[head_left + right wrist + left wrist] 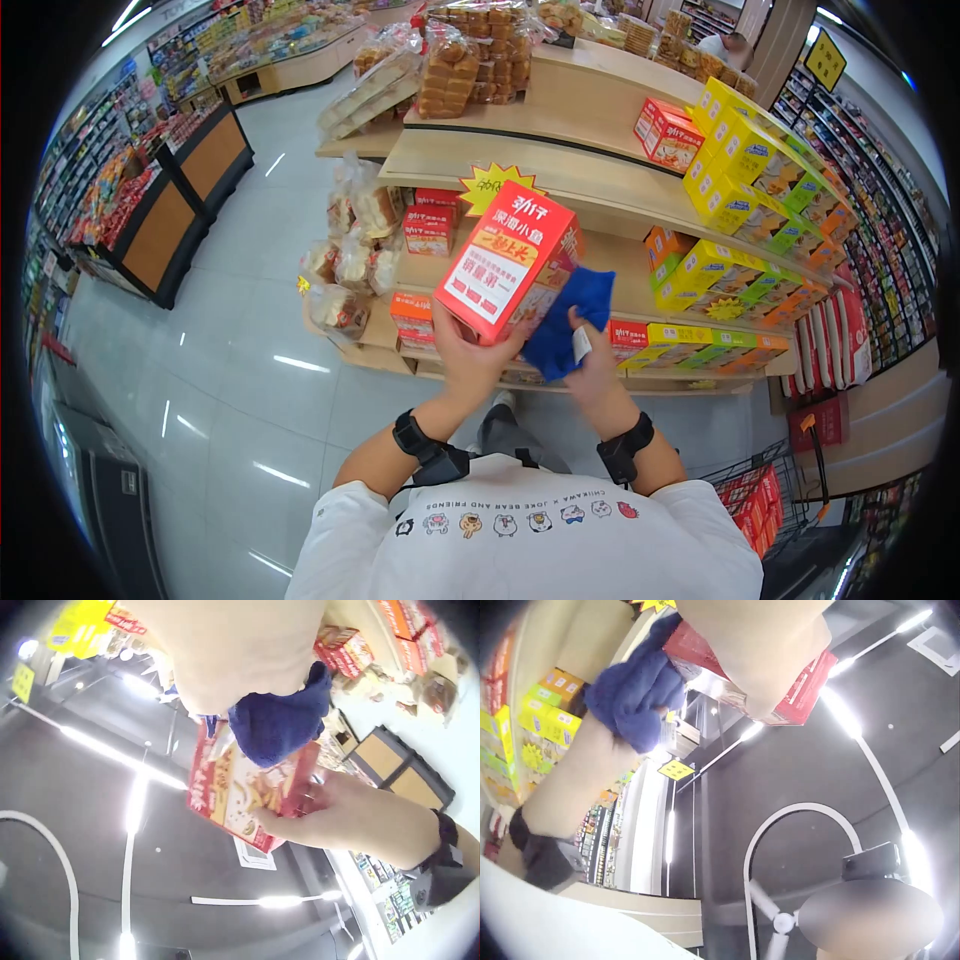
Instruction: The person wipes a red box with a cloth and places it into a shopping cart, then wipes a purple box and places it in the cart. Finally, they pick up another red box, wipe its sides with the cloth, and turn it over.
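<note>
Red box (pixel 497 262) is up in midair, blue cloth (pixel 553 340) right by its side. Left hand (pixel 470 355) grips the box's lower end, right hand (pixel 594 368) holds the cloth. Looks like cloth-on-box work; moving it calls for a steady box imo.

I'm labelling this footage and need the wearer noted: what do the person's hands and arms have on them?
The left hand and right hand are bare, without gloves. Each wrist wears a black band, the left band and right band, with a chunky black camera unit. White sleeves end near the elbows, with no print that I can make out.
</note>
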